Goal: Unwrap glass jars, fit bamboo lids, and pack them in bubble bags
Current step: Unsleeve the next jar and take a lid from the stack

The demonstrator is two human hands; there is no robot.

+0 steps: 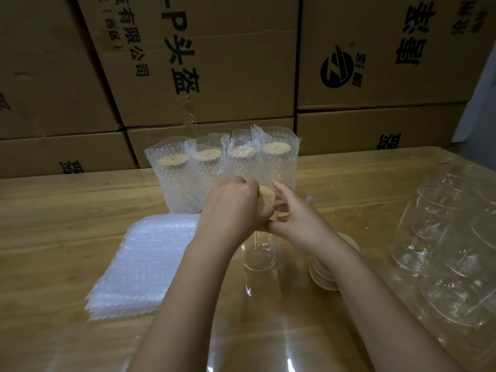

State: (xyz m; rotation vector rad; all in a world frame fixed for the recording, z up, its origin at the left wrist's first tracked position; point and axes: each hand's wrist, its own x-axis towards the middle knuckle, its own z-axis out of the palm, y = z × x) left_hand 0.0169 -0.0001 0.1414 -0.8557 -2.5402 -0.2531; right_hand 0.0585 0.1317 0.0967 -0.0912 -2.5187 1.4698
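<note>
Bamboo lid (267,195) gripped by left hand (233,208), pinched by right hand (298,214).
Four bagged jars (277,167) behind; right forearm (357,272) half-hides lid stack (323,279).

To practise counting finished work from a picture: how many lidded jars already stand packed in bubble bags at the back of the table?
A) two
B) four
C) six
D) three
B: four bagged jars stand side by side, each showing a round bamboo lid through the bubble wrap.
</note>
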